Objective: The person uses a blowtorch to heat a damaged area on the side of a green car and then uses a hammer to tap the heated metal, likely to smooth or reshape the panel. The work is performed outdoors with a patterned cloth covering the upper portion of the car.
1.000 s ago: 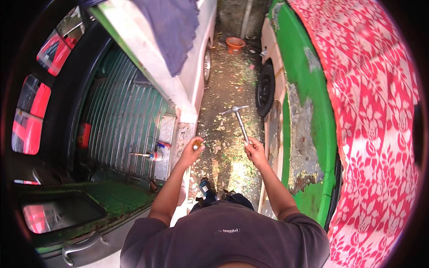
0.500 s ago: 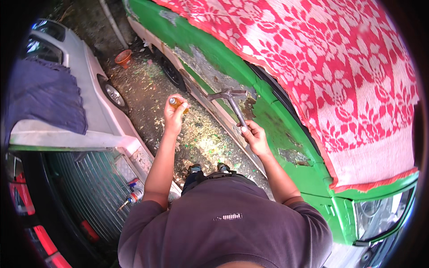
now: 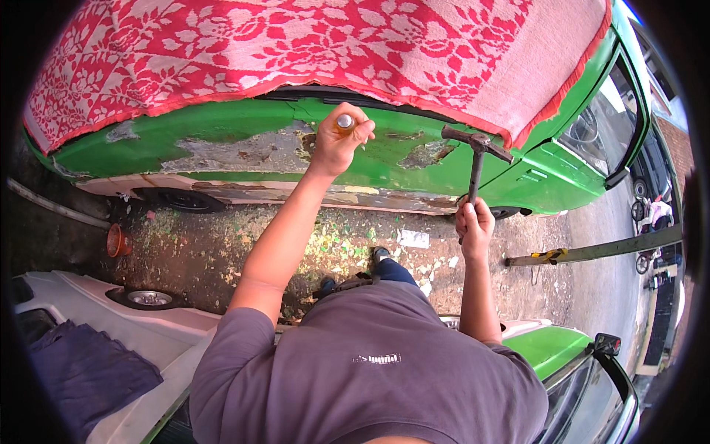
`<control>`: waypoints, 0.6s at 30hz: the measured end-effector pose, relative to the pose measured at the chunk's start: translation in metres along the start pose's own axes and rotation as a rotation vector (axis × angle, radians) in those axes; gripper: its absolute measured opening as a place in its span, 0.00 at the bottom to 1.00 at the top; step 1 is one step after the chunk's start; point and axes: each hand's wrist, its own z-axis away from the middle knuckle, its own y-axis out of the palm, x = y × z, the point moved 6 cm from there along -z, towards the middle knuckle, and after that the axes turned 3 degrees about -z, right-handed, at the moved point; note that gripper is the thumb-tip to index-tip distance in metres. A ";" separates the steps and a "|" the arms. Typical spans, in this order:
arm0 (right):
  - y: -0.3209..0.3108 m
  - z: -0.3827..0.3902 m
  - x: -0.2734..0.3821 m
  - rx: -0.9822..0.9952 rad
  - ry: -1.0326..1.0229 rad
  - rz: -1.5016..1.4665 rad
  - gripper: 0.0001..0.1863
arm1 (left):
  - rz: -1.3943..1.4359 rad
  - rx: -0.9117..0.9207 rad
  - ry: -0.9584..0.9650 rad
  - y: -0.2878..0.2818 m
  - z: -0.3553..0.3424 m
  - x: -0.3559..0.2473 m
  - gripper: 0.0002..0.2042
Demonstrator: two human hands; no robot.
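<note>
- The left hand (image 3: 339, 144) is in front of the side of the green car (image 3: 384, 163), fingers curled closed around an amber-handled tool (image 3: 345, 130).
- The tool's round metal cap pokes out above the curled fingers; the hand hides most of the other end, so I cannot tell whether it touches the car.
- The right hand (image 3: 477, 226) is lower along the car, nearer its door — the fist is wrapped round the lower handle of a hammer (image 3: 477, 166).
- The hammer's head sits beyond the knuckles, on the car side of the fist, with the upper handle bare between head and fingers.
- Hammer and tool are well apart, both seen against the car's side.
- The car's side has a long bare patch (image 3: 244, 152) left of the tool, and a smaller patch (image 3: 429, 154) between tool and hammer.
- A red and white cloth (image 3: 296, 52) drapes over the car's upper part.
- The ground (image 3: 259, 251) beside the car is strewn with pale and green flakes; a white sheet (image 3: 413, 238) lies there too.
- An orange pot (image 3: 117, 240) stands near the car's far left end.
- Across the ground from the car — a white car (image 3: 177, 318) with a dark cloth (image 3: 89, 374) on it.
- A pole (image 3: 606, 248) rises past the car's door end.
</note>
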 end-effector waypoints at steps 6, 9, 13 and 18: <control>-0.048 0.030 0.016 -0.141 -0.039 -0.041 0.09 | 0.069 -0.067 -0.018 0.062 -0.035 0.045 0.11; -0.072 0.027 0.019 -0.143 -0.028 -0.043 0.09 | -0.011 -0.080 0.027 0.079 -0.042 0.062 0.10; -0.108 0.014 0.021 -0.101 0.002 -0.021 0.09 | 0.019 -0.036 0.050 0.100 -0.050 0.070 0.03; -0.142 -0.006 0.024 -0.012 0.064 -0.010 0.11 | -0.078 -0.077 0.108 0.110 -0.050 0.072 0.05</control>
